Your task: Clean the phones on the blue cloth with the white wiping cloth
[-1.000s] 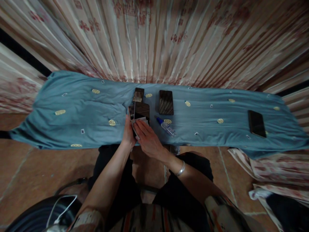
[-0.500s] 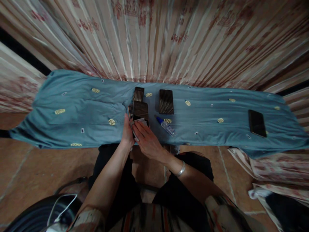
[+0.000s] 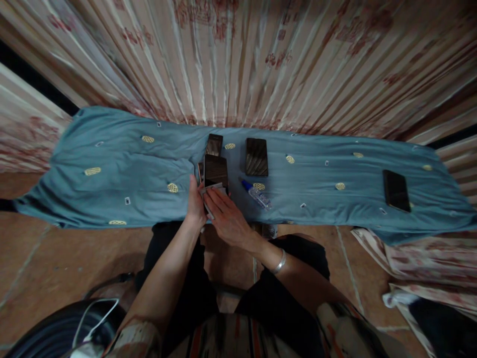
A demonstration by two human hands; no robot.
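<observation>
A dark-screened phone point(image 3: 215, 169) is held in my left hand point(image 3: 196, 204), whose thumb lies along its left side; the other fingers are mostly hidden beneath. My right hand point(image 3: 228, 217) presses a greyish cloth point(image 3: 214, 188) flat on the phone's near end. Just beyond, a smaller dark phone point(image 3: 214, 144) lies on the blue cloth cover point(image 3: 313, 174), and the edge of another object point(image 3: 200, 171) shows beside the held phone. To the right rest a black tablet-like device point(image 3: 257, 157) and a clear bottle with a blue cap point(image 3: 255, 193).
Another dark phone point(image 3: 396, 190) lies near the right end of the covered surface. A pleated curtain point(image 3: 242, 64) hangs behind. At the lower left stands a round black object point(image 3: 59, 333) with a white cable point(image 3: 97, 323) on it.
The held phone has shifted very slightly up and left, together with my hands and the greyish cloth. Nothing else has visibly moved.
</observation>
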